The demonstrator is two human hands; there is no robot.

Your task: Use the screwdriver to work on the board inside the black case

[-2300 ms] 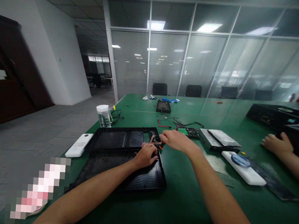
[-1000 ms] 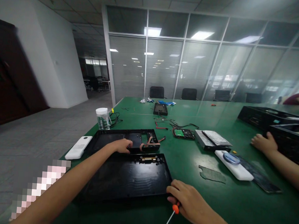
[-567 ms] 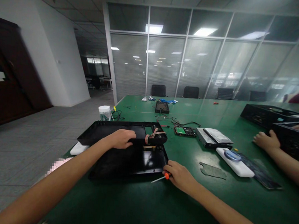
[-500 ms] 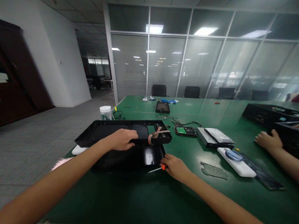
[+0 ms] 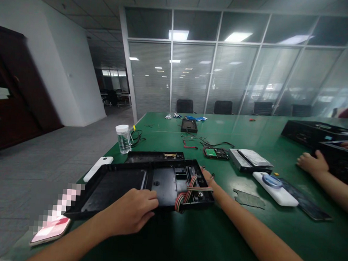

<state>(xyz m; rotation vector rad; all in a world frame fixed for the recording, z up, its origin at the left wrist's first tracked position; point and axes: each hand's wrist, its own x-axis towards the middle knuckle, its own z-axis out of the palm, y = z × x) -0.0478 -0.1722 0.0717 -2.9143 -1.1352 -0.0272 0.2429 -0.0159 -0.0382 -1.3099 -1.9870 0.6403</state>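
My left hand (image 5: 140, 209) grips the front wall of a black equipment casing (image 5: 107, 187), fingers curled over its edge. The casing is a shallow open tray, tilted with its inside toward me. A striped ribbon cable (image 5: 181, 201) loops out over its right end. My right hand (image 5: 208, 176) is behind that end, its fingers bent and mostly hidden by the wall; what they hold does not show. A second black panel (image 5: 156, 157), with a gold-coloured strip on it, shows behind the casing. The screwdriver is out of sight.
Left of the casing lie a white slab-like device (image 5: 98, 169) and a pink phone-like object (image 5: 50, 229); a clear bottle (image 5: 123, 139) stands behind. To the right are a circuit board (image 5: 215, 153), a boxy drive (image 5: 251, 161) and a white bar (image 5: 274, 189). A co-worker's hand (image 5: 313, 162) touches a black case.
My left hand has brought the casing down toward me. The panel that lay below it now shows behind it. My right hand moved away from me, and the red-handled screwdriver it held has gone from view.
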